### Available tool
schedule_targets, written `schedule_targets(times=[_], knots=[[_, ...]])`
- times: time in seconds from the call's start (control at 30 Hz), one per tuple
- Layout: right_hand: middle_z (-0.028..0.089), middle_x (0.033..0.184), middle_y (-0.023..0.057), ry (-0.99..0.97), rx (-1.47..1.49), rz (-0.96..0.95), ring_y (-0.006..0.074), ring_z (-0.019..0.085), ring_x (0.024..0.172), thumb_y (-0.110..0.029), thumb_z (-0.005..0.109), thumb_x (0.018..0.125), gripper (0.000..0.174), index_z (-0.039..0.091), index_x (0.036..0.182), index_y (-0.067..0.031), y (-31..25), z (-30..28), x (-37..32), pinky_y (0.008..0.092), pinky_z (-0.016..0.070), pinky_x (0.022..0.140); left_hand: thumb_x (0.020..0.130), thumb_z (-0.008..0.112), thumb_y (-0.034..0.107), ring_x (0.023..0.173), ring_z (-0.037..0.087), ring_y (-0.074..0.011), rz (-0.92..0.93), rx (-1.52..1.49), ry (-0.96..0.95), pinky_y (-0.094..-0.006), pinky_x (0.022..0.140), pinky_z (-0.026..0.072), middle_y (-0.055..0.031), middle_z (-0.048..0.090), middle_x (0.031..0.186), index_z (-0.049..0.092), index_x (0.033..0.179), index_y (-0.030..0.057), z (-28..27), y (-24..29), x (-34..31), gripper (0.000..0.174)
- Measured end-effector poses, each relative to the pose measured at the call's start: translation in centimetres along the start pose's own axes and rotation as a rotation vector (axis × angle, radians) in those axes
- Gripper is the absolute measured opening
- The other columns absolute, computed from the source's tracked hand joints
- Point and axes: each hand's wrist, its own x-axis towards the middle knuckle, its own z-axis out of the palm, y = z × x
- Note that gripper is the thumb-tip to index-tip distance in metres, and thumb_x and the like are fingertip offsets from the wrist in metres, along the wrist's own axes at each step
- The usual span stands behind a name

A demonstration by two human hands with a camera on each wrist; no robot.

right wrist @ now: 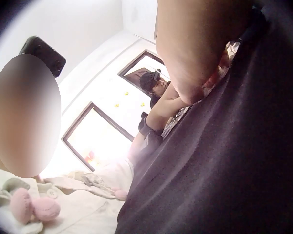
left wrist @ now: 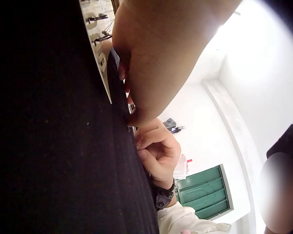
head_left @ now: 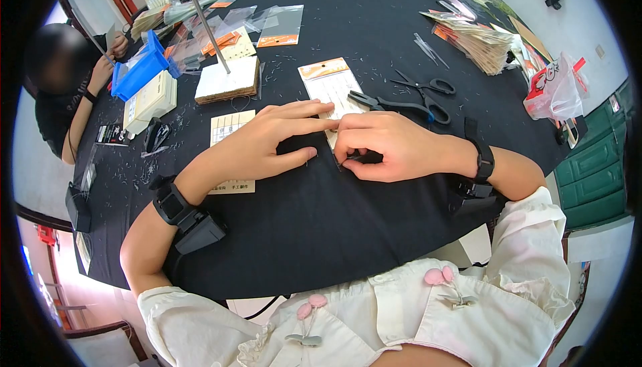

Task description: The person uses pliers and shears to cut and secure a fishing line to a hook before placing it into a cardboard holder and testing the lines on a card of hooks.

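My left hand [head_left: 284, 133] lies palm down with its fingers stretched out, the fingertips resting on a white card with an orange top [head_left: 322, 71]. Beside it, the thumb and forefinger of my right hand [head_left: 398, 145] pinch a thin dark line at the card's lower end; the fingers hide most of it, and I cannot tell what hangs from it. Under the left wrist is a cream printed card [head_left: 232, 186]; the left wrist view shows small dark hooks [left wrist: 103, 37] on a card. Dark-handled pliers [head_left: 394, 105] lie just beyond the right hand.
Black scissors [head_left: 438, 87] lie past the pliers. A metal rod stands on a block [head_left: 227, 79] at the left, near a blue bin [head_left: 144, 69]. Stacked packets [head_left: 468, 43] and a plastic bag [head_left: 555, 89] are at right. Another person [head_left: 60, 86] sits at left.
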Motion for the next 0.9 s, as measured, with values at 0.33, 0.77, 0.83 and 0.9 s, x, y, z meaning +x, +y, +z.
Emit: schedule_targets(times=[0.33, 0.77, 0.83, 0.9], knots=[[0.056, 0.085, 0.0058, -0.014, 0.056, 0.024, 0.0231, 0.060, 0.071, -0.010, 0.068, 0.080, 0.013, 0.056, 0.084, -0.0080, -0.33, -0.22, 0.00, 0.0366, 0.0475, 0.062, 0.085, 0.065, 0.005, 0.140, 0.041, -0.0344, -0.008, 0.001, -0.002, -0.0464, 0.116, 0.0289, -0.0165, 0.045, 0.151, 0.056, 0.139, 0.0079, -0.01, 0.05, -0.02, 0.054], [0.056, 0.087, 0.0043, 0.000, 0.024, 0.008, 0.0190, 0.060, 0.072, -0.006, 0.070, 0.082, 0.012, 0.059, 0.087, -0.0082, -0.04, 0.00, 0.05, 0.0327, 0.0482, 0.065, 0.085, 0.065, 0.005, 0.139, 0.043, -0.0357, 0.003, 0.011, 0.009, -0.0464, 0.115, 0.0308, -0.0177, 0.046, 0.150, 0.056, 0.138, 0.0063, 0.00, 0.08, -0.03, 0.054], [0.056, 0.087, 0.0042, -0.009, 0.035, 0.023, 0.0191, 0.060, 0.072, -0.006, 0.069, 0.081, 0.012, 0.059, 0.087, -0.0082, -0.21, -0.11, 0.05, 0.0326, 0.0482, 0.064, 0.084, 0.065, 0.004, 0.139, 0.043, -0.0362, 0.014, 0.003, 0.011, -0.0466, 0.115, 0.0310, -0.0182, 0.047, 0.149, 0.056, 0.138, 0.0060, 0.00, 0.07, 0.03, 0.054], [0.056, 0.087, 0.0041, -0.018, 0.045, 0.037, 0.0191, 0.060, 0.072, -0.005, 0.069, 0.081, 0.012, 0.059, 0.086, -0.0082, -0.30, -0.18, 0.03, 0.0326, 0.0483, 0.064, 0.084, 0.065, 0.004, 0.139, 0.043, -0.0363, 0.002, 0.014, 0.009, -0.0467, 0.115, 0.0310, -0.0182, 0.046, 0.149, 0.056, 0.138, 0.0060, 0.06, 0.04, -0.06, 0.054]])
